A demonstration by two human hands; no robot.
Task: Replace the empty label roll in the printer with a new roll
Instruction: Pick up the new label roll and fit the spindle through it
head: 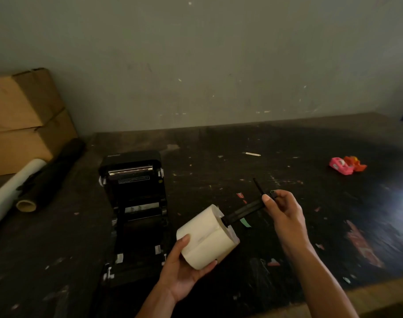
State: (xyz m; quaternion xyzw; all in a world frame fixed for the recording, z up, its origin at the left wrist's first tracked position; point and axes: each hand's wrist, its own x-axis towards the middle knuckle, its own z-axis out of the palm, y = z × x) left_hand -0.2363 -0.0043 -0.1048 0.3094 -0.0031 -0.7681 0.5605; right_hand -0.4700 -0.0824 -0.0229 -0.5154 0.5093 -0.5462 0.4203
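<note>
Cream-white paper label roll [207, 237], low in the frame's centre, sits cupped in the left hand [186, 269], while right-hand [285, 216] fingers pinch the black plastic spindle [244, 211] entering its core beside the open black printer [136, 203].

Dim scene over a dark, scuffed table [241, 143]. Left hand [184, 269] cupping a cream label roll [205, 237] from below, thumb on its near side. Right hand [285, 214] pinching a black spindle [244, 208], its far tip entering the roll's core. Black printer [133, 180] open, just left of the roll. Cardboard boxes [24, 115] far left; pink tape dispenser [341, 165] far right.
</note>
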